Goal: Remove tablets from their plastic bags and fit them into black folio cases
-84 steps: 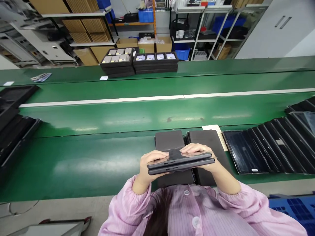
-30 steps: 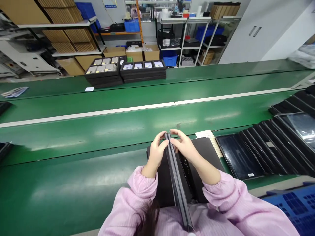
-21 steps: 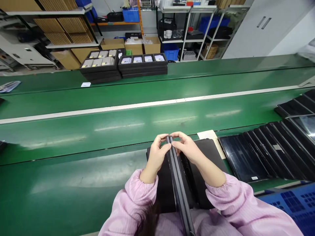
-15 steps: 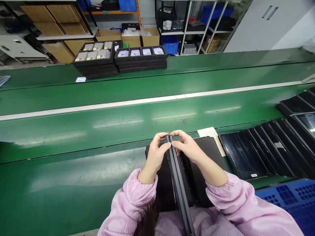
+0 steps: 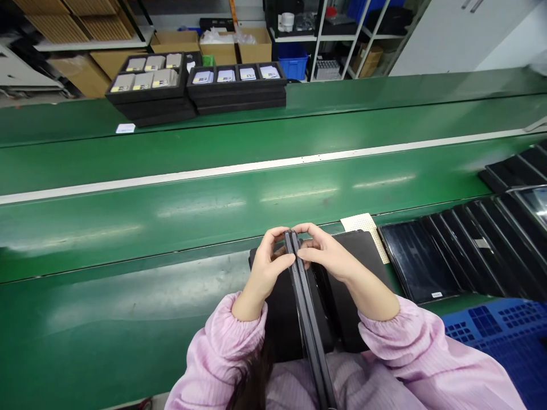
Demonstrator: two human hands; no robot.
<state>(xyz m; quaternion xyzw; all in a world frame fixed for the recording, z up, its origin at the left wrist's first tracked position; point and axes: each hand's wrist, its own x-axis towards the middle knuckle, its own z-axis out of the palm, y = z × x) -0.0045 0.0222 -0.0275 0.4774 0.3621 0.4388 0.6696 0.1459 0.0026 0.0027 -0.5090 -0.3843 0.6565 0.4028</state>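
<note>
A pair of slim black panels (image 5: 308, 324) stands on edge, long and narrow from above, with a groove between the two. I cannot tell whether they are separate or joined. My left hand (image 5: 267, 267) pinches their far end from the left, thumb on the near side and fingers at the tip. From the right, my right hand (image 5: 329, 253) grips the same end, its thumb close to the left thumb. Beneath my hands lie dark flat pieces, including a matte black one (image 5: 354, 285) below my right forearm.
Several glossy black panels (image 5: 421, 262) overlap in a row at right, above a blue plastic crate (image 5: 482, 324). A perforated cream sheet (image 5: 363, 225) lies beside my right hand. Black trays (image 5: 239, 102) of small cards stand across the green bench (image 5: 128, 319).
The camera view has tilted slightly, moving the background up and left in the picture. Both hands keep their grip on the black panels, whose pose is almost the same.
</note>
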